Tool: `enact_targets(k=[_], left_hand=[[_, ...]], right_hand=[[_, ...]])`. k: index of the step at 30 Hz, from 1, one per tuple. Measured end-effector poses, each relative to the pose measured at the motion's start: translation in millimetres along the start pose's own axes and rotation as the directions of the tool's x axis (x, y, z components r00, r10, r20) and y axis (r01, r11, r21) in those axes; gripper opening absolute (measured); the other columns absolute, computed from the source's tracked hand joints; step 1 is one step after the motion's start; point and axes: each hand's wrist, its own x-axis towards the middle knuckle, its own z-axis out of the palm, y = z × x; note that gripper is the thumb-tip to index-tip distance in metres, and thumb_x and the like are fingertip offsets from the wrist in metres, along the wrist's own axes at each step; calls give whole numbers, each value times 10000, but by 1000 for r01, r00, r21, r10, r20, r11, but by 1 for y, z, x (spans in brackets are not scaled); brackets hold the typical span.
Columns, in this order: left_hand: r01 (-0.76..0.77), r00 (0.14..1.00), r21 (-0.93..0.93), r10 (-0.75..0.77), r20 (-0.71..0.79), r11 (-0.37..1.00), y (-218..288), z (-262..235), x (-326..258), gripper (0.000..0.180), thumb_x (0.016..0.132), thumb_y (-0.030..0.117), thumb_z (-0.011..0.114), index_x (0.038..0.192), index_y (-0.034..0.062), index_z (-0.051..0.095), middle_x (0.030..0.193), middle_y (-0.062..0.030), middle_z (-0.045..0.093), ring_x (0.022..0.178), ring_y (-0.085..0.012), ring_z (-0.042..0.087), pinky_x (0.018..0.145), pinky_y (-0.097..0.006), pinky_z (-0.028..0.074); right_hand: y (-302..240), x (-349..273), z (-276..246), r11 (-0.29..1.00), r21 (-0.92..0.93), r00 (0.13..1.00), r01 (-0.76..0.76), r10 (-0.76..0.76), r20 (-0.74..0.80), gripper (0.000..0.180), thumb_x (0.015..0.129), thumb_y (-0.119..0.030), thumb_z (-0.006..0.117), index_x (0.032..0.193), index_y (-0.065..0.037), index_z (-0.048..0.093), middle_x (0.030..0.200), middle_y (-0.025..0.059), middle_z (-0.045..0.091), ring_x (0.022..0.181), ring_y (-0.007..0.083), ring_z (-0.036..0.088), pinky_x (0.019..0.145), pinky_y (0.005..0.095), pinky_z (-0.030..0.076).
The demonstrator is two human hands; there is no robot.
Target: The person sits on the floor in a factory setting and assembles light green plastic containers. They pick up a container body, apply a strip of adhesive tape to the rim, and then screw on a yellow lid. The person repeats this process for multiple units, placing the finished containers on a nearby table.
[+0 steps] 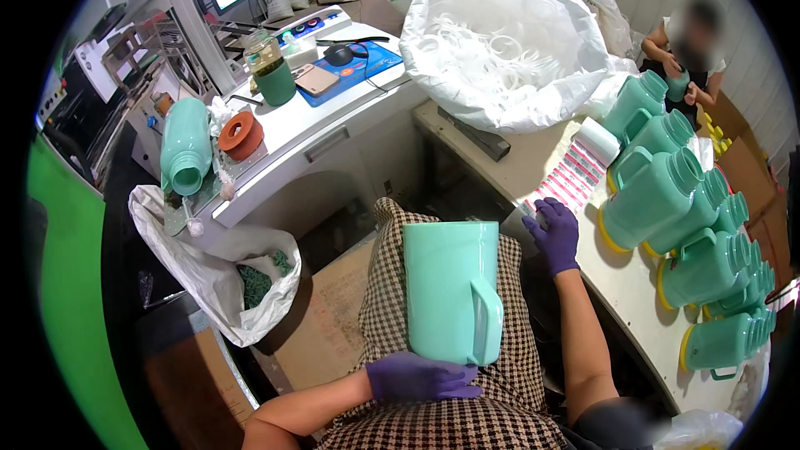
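A mint-green plastic jug (446, 283) rests on my lap over a checked apron, its handle toward the right and its wide end away from me. My left hand (421, 377), in a purple glove, is held around the jug's near end; the neck is hidden there. My right hand (553, 235), also gloved, is at the right table's edge. Its bent fingers pinch at the loose end of a red-and-white label strip (568, 179), which runs from a label roll (598, 140). The fingertips partly hide that end.
Several green jugs with yellow bases (650, 200) stand along the right table. A large white sack of white rings (504, 50) sits beyond. At left are another jug (186, 146), orange tape roll (240, 135), glass jar (271, 71) and scrap bag (217, 275). Another person (690, 50) works at far right.
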Motion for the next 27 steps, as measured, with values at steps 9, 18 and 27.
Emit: enact_targets(k=[9, 18, 27], left_hand=[[29, 991, 181, -4, -136, 983, -2, -1, 6, 600, 963, 71, 559, 1531, 164, 386, 1324, -27, 591, 1236, -142, 604, 1070, -276, 489], [88, 991, 136, -74, -109, 987, 4, -10, 5, 657, 936, 46, 587, 1535, 243, 406, 1309, 44, 604, 1244, -91, 583, 1109, -233, 440], [110, 987, 201, -84, -136, 973, 6, -3, -1, 699, 897, 11, 614, 1541, 169, 394, 1329, 23, 611, 1190, -109, 591, 1125, -251, 465]], right_hand=[[12, 15, 4, 812, 332, 874, -480, 475, 103, 254, 792, -249, 770, 947, -47, 765, 857, 133, 732, 748, 245, 709, 715, 365, 548], [-10, -11, -14, 875, 463, 977, -141, 198, -76, 190, 757, -175, 830, 895, -69, 752, 931, 115, 669, 921, 267, 654, 821, 371, 526], [-156, 3, -119, 494, 737, 864, -461, 57, 501, 162, 944, -149, 676, 930, 12, 679, 905, 33, 600, 860, 120, 558, 785, 274, 459]])
